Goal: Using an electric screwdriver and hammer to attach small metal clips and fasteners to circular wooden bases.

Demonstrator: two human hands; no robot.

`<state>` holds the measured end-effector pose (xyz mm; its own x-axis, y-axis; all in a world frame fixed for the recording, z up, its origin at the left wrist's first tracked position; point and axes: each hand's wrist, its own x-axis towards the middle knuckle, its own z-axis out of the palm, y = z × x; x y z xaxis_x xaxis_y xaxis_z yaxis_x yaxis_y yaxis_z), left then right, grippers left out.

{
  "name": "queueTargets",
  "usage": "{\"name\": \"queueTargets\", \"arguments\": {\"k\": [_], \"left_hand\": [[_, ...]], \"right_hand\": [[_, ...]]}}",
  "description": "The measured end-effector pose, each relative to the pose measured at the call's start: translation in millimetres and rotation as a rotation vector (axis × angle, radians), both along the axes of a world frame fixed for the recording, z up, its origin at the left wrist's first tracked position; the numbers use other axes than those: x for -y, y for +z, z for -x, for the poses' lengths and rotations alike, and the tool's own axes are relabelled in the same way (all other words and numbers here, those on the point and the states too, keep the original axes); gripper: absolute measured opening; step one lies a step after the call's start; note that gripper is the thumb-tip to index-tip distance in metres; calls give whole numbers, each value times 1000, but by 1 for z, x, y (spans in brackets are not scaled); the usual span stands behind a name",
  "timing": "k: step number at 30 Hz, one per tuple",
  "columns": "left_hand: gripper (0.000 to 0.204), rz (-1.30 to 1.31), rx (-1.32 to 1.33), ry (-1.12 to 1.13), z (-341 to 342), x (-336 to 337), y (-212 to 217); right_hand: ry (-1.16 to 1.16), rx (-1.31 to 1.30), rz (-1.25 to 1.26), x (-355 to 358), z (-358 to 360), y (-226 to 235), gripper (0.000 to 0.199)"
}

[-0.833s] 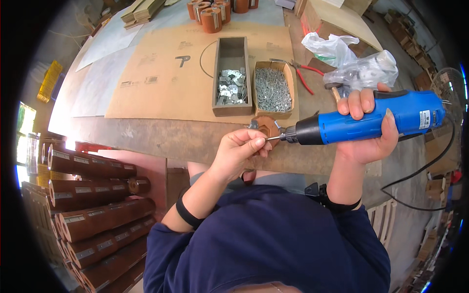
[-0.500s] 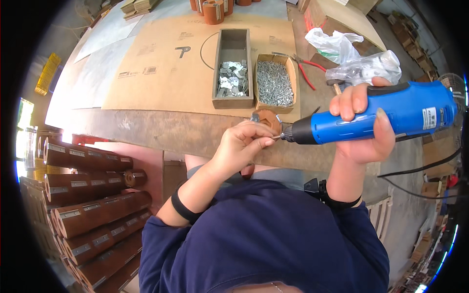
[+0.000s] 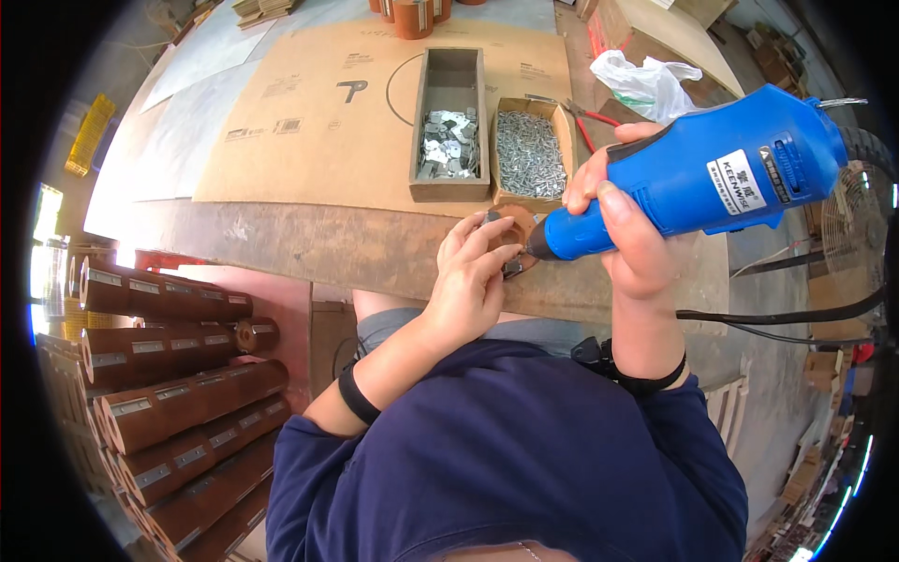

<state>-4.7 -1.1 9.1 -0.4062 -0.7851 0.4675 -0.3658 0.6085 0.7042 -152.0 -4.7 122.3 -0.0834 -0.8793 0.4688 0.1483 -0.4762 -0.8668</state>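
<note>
My right hand (image 3: 629,211) is wrapped round a blue electric screwdriver (image 3: 693,178) with a black nose, pointing down and left. The nose meets the side of a brown round piece (image 3: 530,223) at the table's front edge. My left hand (image 3: 473,276) grips this piece from the left, its fingers bent over the top and hiding much of it. A small dark metal clip (image 3: 511,268) shows by my left fingertips. The tip of the screwdriver and any screw under it are hidden.
Behind my hands stand a wooden tray (image 3: 417,140) of small metal plates and an open box (image 3: 569,140) of screws. Red-handled pliers (image 3: 590,117) and a plastic bag (image 3: 641,80) lie to the right. Brown cylinders (image 3: 164,351) are stacked at lower left; a black cable (image 3: 796,314) runs rightward.
The screwdriver's nose has come to the brown piece, and its body has tilted up at the back. My left hand has left the screwdriver's tip and now holds the brown piece.
</note>
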Motion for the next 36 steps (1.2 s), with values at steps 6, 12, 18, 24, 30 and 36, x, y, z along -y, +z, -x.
{"name": "queueTargets", "arguments": {"k": [6, 12, 18, 24, 30, 36], "left_hand": [[32, -9, 0, 7, 0, 0, -4], [35, -2, 18, 69, 4, 0, -4], [50, 10, 125, 123, 6, 8, -7], [48, 28, 87, 73, 10, 12, -17], [40, -108, -20, 8, 10, 12, -18], [40, -108, -20, 29, 10, 11, -17]], "right_hand": [[-18, -78, 22, 1, -4, -2, 41], [-6, -33, 16, 5, -12, -9, 38], [10, -127, -29, 8, -14, -5, 36], [14, -113, -77, 10, -17, -5, 37], [39, -169, -50, 15, -18, -7, 38], [2, -144, -12, 17, -19, -6, 35]]}}
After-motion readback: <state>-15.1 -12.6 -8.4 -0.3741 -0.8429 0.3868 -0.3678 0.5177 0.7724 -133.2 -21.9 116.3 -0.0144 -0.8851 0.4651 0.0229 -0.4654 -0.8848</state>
